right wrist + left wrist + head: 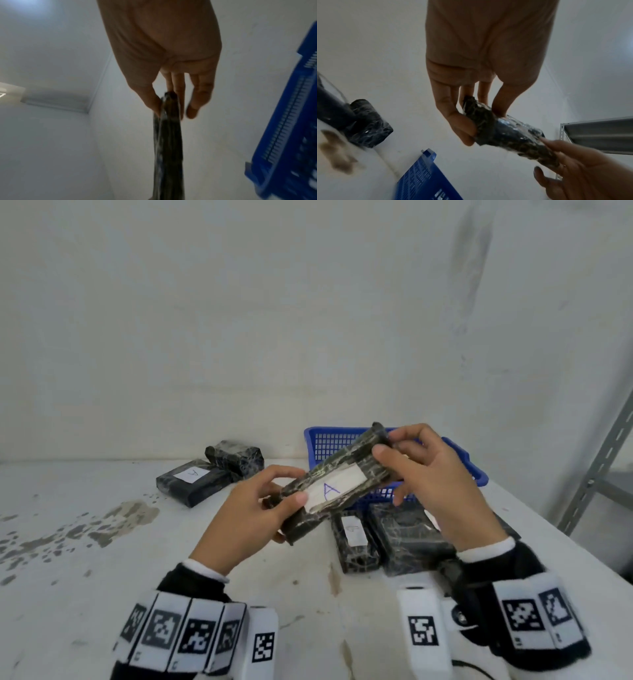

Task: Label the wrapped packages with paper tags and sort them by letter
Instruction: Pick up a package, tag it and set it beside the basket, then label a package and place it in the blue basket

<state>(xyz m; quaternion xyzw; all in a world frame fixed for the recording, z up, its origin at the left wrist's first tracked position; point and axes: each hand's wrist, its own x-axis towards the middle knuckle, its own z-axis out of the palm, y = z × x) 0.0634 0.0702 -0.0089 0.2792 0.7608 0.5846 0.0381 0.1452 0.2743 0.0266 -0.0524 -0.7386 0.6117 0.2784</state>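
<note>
Both hands hold a dark marbled wrapped package (346,474) above the table, tilted up to the right. A white paper tag (334,488) with a blue letter A lies on its top face. My left hand (270,501) grips the lower left end (481,121), thumb on the tag's edge. My right hand (411,463) pinches the upper right end (169,108). At the back left lies a package tagged A (193,484) with another dark package (236,458) on it. Below my hands lies a tagged package (356,539) beside a larger one (407,535).
A blue plastic basket (329,441) stands at the back of the white table (85,559), behind the held package. Brown stains mark the table at the left (130,513). A grey metal shelf upright (596,474) stands at the right. A white wall rises behind.
</note>
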